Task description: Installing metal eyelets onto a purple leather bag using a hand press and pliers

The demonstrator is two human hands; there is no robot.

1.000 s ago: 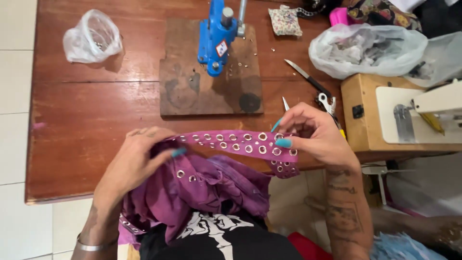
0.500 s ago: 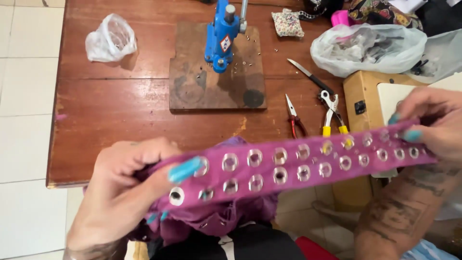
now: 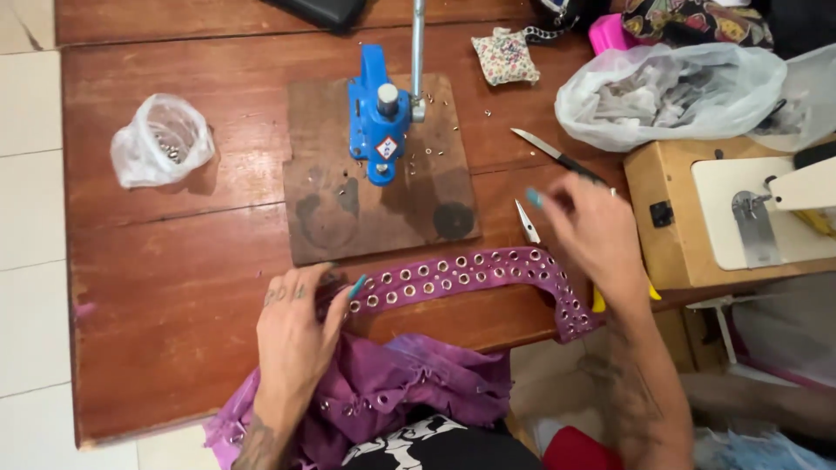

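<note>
Left hand (image 3: 300, 335) pinches the purple eyelet strip (image 3: 470, 277) against the wooden table (image 3: 174, 261); right hand (image 3: 592, 235) hovers open above the pliers (image 3: 527, 222). Strip judged soft, limp and light; best gripped by its ends, beside the metal eyelets

Left hand (image 3: 296, 335) at seven o'clock, palm down, fingers curled, right hand (image 3: 592, 235) at three o'clock, raised, fingers loosely spread
</note>
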